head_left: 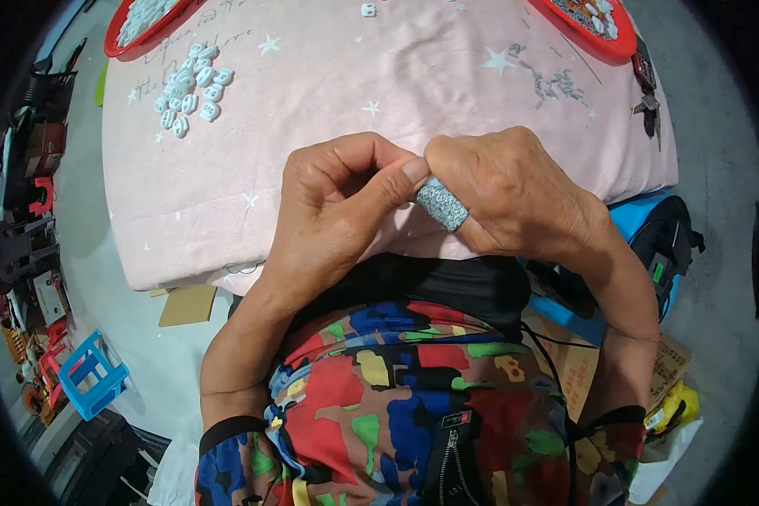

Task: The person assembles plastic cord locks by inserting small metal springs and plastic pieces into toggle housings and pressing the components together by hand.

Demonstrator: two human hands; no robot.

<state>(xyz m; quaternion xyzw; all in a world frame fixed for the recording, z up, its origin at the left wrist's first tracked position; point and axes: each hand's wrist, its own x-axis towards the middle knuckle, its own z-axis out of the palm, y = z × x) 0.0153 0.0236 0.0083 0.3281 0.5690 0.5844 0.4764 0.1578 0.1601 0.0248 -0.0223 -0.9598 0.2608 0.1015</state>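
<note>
My left hand and my right hand meet over the near part of the cloth-covered table. The left thumb and forefinger pinch together against the right hand's fingertips; whatever small thing lies between them is hidden. My right hand is curled closed, knuckles up. A grey speckled band shows at its thumb, apparently wrapped round it. On the left of the cloth lies a loose pile of small white slotted pieces. Many tiny grey metal parts are scattered on the right. One white piece sits alone at the far edge.
A red tray of white pieces stands far left, another red tray of mixed parts far right. Keys lie by the table's right edge. A blue stool stands on the floor left; a blue-and-black bag sits right.
</note>
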